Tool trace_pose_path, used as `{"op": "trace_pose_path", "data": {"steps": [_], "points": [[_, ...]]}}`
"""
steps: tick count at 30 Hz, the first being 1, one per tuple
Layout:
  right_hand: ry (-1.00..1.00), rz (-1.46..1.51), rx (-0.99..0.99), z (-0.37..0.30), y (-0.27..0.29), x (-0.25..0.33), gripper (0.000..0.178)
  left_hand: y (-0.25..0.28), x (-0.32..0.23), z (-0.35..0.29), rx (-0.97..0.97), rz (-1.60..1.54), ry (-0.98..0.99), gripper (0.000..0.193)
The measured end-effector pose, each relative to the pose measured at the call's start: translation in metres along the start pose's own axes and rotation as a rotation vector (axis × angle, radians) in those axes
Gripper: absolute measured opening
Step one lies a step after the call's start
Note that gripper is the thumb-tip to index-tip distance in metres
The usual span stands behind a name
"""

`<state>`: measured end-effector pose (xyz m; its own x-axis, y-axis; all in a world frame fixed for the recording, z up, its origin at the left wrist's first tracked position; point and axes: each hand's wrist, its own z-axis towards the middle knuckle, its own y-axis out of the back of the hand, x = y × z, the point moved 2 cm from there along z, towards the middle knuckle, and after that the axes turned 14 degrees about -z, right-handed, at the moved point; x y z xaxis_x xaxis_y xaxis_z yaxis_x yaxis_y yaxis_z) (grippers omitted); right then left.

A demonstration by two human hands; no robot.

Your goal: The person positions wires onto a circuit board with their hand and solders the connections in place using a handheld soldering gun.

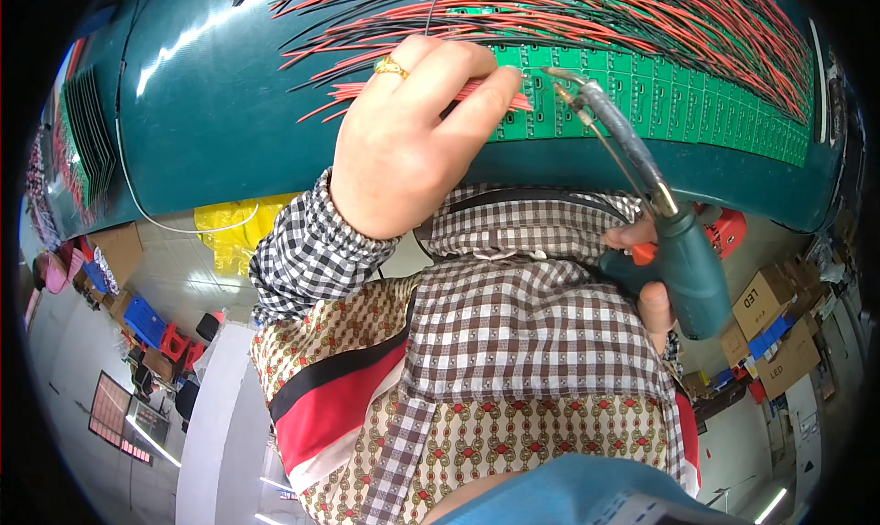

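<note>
My left hand is closed around a small bundle of red wires, held over the near left part of a panel of green circuit boards. A ring is on one finger. Wrapped round the handle of a dark green soldering gun is my right hand, partly hidden by the tool. The gun's metal tip points up and left over the boards, a little right of the wire ends. Many red and black wires fan across the far rows of the boards.
The dark green table curves across the top. At its left end lies a stack of boards with wires. A thin pale cable hangs over the front edge near yellow plastic. Cardboard boxes stand at right.
</note>
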<state>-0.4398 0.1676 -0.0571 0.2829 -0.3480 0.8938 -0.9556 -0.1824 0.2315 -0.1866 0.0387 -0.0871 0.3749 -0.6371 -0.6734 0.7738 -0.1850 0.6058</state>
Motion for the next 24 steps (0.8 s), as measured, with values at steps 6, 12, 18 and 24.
{"op": "trace_pose_path", "data": {"steps": [6, 12, 18, 24], "points": [[-0.028, -0.022, -0.163, -0.001, -0.008, -0.003, 0.086, 0.000, 0.000, 0.000, 0.001, -0.004, 0.002, 0.034], [0.035, 0.093, 0.009, 0.003, 0.000, 0.005, 0.064, 0.007, -0.001, 0.003, -0.035, -0.030, -0.034, 0.034], [-0.078, 0.177, -0.243, -0.002, -0.007, 0.006, 0.079, 0.004, -0.003, 0.010, -0.127, -0.188, -0.024, 0.038], [0.053, 0.102, -0.245, 0.004, 0.000, -0.009, 0.083, 0.000, 0.007, 0.012, -0.091, -0.322, 0.058, 0.033]]}}
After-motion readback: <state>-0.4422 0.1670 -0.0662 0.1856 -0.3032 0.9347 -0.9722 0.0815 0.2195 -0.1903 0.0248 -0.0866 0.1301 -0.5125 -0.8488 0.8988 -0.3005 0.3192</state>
